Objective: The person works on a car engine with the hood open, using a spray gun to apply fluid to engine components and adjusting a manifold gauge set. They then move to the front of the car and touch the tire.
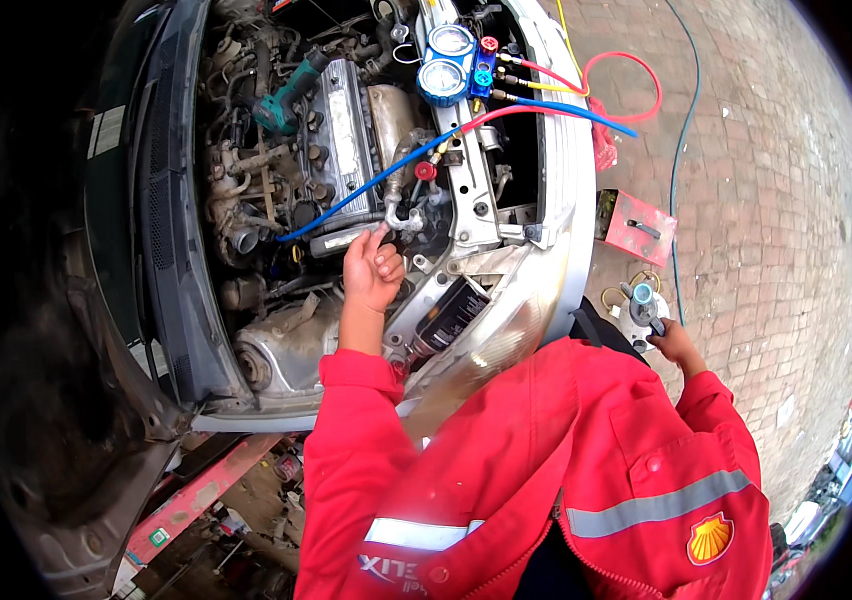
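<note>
My left hand (374, 272) is over the car's engine bay, its index finger stretched toward a bent metal pipe fitting (406, 220) and touching or almost touching it. The other fingers are curled with nothing in them. A red-knobbed coupler (426, 172) sits just beyond that fitting. Down at my right side, my right hand (678, 347) is closed on the dark handle of a pale pump-like device (643, 312) with a round bluish top. A blue manifold gauge set (451, 65) with two dials rests at the engine bay's front edge; its blue hose (366, 190) crosses the engine.
A teal cordless power tool (289, 98) lies on the engine. The red hose (626, 58) loops over the bumper. On the brick paving (761, 200) stand a red metal box (638, 230) and a long dark hose (684, 130). The raised hood (36, 420) is at left.
</note>
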Motion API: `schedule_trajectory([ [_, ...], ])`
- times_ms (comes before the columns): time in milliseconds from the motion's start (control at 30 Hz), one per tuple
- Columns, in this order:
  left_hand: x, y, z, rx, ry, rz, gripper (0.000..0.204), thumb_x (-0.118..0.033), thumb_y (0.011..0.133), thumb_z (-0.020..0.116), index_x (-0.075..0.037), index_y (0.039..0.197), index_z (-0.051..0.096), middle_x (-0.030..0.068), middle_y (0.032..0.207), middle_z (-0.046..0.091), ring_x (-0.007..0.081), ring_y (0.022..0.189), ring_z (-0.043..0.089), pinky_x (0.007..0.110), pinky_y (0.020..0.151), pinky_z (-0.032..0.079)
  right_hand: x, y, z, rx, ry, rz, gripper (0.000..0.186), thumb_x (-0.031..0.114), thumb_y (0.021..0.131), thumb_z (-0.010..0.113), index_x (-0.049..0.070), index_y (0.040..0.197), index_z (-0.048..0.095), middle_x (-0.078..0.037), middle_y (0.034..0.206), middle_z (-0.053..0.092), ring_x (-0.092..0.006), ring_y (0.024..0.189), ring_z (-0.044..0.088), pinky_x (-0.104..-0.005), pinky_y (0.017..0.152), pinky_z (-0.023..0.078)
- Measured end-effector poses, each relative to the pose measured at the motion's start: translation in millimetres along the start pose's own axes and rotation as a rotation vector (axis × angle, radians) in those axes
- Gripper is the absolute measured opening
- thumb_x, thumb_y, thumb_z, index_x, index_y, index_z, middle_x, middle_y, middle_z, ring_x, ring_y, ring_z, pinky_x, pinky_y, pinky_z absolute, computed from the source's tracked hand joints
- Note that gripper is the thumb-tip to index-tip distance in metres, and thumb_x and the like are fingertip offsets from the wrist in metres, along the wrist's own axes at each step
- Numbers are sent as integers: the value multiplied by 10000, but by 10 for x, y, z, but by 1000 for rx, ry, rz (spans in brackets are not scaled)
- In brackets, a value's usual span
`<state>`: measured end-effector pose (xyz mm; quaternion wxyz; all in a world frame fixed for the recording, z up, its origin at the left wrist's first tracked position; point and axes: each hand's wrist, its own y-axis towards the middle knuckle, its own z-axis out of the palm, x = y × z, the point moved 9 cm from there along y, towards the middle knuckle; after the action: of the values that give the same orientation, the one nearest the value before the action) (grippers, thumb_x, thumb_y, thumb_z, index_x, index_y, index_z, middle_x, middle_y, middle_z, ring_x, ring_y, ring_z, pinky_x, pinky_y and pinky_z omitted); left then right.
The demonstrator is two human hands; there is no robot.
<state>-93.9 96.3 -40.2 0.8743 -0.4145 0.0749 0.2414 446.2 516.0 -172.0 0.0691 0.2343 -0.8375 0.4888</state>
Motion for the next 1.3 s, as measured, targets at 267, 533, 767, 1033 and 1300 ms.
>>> schedule_trajectory([
  [267,140,107,26,-3,-224,-61,552,-531,1082,419,-13,921,519,-8,689,416,130,577,414,279,538,320,-52,-32,59,49,-59,18,414,290,795,852,18,1081,727,-200,913,751,-359,860,734,-457,812,557],
  [533,73,358,14,-12,-411,-27,607,-623,1058,353,-140,691,373,-34,589,364,124,488,383,289,478,301,-77,-121,50,37,13,12,393,270,796,851,8,1063,730,-183,867,742,-333,797,716,-445,781,550],
  [767,101,60,13,-7,-275,92,589,-507,1084,413,30,1305,511,-9,640,418,132,548,436,284,485,325,-90,-125,110,15,34,4,398,267,796,854,9,1071,727,-187,872,741,-332,808,719,-446,784,550],
  [1033,-94,-372,432,-391,1722,477,720,-278,981,599,-176,1655,369,181,788,713,384,750,708,499,786,568,-51,-16,104,59,-42,-32,403,281,791,858,14,1057,716,-198,885,740,-353,844,731,-458,793,553],
  [1300,148,-493,636,-262,2002,403,714,-269,957,627,-191,1634,415,195,811,706,429,802,697,550,784,537,110,-13,-3,24,-21,-26,404,288,797,855,18,1063,717,-202,906,747,-368,869,732,-461,811,551],
])
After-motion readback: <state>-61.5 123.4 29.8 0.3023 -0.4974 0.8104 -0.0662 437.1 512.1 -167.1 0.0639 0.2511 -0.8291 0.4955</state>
